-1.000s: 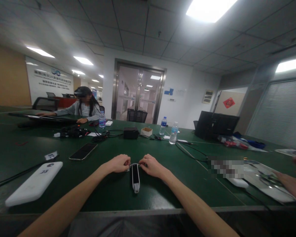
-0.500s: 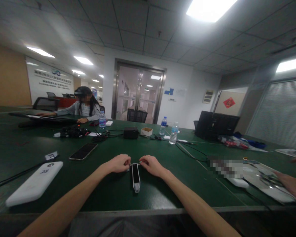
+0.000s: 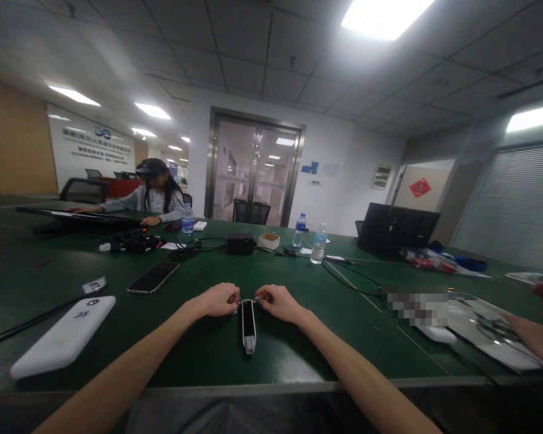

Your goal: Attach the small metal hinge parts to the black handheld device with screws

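In front of me, a slim, long device has a black face, a white rim and a pale, translucent-looking tip at its near end. What kind of thing it is I cannot tell. My left hand is closed in a pinch at the left of its far end. On the opposite side, my right hand pinches at the far right corner. Small bits show between the fingertips and the device, too small to name. Both forearms reach in from the table's front edge.
To the left lie a white power bank-like case and a smartphone. Farther back stand a black box, a small open box and water bottles. At right, a co-worker's hand is over a light board.
The near tip of the device has swung slightly left. My hands stay almost in place at its far end. At right, the co-worker's red-tipped item has shifted a little.
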`<state>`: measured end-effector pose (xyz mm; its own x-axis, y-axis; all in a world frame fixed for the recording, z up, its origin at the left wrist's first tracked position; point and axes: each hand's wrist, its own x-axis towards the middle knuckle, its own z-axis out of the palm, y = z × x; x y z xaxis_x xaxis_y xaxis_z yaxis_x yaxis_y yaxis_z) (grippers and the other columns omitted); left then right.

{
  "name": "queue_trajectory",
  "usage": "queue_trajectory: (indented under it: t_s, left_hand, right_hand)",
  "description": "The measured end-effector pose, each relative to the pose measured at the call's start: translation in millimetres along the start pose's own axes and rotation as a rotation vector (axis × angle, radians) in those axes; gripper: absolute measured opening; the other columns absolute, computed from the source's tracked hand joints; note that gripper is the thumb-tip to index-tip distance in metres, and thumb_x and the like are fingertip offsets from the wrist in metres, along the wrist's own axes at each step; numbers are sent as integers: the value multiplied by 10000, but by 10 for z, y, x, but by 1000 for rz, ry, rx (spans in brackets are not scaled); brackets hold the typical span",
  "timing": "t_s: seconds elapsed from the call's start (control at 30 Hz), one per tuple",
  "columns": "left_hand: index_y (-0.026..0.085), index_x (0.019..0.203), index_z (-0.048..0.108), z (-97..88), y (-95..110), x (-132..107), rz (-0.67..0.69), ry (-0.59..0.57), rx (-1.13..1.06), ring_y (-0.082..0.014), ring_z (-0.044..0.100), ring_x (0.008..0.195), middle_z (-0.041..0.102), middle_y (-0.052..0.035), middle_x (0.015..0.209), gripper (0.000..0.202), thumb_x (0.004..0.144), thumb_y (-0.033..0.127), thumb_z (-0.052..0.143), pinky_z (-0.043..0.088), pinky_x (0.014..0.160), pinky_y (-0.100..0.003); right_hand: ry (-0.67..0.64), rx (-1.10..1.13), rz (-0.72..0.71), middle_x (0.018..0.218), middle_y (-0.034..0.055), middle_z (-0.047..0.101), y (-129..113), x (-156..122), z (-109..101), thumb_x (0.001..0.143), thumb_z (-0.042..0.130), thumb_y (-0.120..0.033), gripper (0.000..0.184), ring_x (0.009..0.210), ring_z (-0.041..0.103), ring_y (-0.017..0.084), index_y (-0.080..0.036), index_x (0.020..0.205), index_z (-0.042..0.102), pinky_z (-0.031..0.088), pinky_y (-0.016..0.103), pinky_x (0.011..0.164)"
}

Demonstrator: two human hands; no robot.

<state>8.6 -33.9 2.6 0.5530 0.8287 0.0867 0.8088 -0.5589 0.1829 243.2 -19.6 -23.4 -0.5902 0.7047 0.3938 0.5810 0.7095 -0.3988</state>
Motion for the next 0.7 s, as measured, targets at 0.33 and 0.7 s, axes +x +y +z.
queue_trajectory:
  t_s: [0.33, 0.7]
  left_hand:
    - [185, 765, 539, -18, 21, -21, -18, -1, 4, -168, 532, 744, 569, -27, 819, 106, 768, 286, 505, 366, 588, -242]
    - [177, 798, 544, -33, 35, -20, -8, 10, -38, -166, 523, 741, 557, -36, 834, 143, 789, 305, 480, 374, 595, -249]
  right_hand:
    - [16, 3, -12, 838, 4, 657, 12, 3, 29, 791, 577, -161, 199, 717, 575, 118, -195, 979, 630, 445, 230, 680]
    - [-23, -8, -27, 884, 8, 658, -41, 4, -4, 779, 587, -121, 243, 787, 553, 134, -195, 1008, 618, 430, 239, 709]
